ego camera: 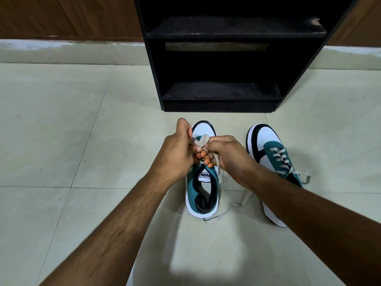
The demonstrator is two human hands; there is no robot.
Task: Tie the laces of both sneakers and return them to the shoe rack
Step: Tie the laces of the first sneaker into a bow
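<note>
Two white, teal and black sneakers stand on the tiled floor in front of a black shoe rack (237,34). The left sneaker (203,193) sits toe-forward beneath both my hands. My left hand (177,151) and my right hand (228,155) are both closed on its beige laces (201,140), which are looped between my fingers above the tongue. One loose lace end (226,211) trails across the floor to the right of the heel. The right sneaker (268,149) lies to the right, partly hidden by my right forearm, its laces loose.
The rack has two empty dark shelves, the lower shelf (220,91) close to the floor. A wooden wall panel (68,17) and a pale skirting strip (61,50) run behind. Pale floor tiles (61,120) stretch out to the left.
</note>
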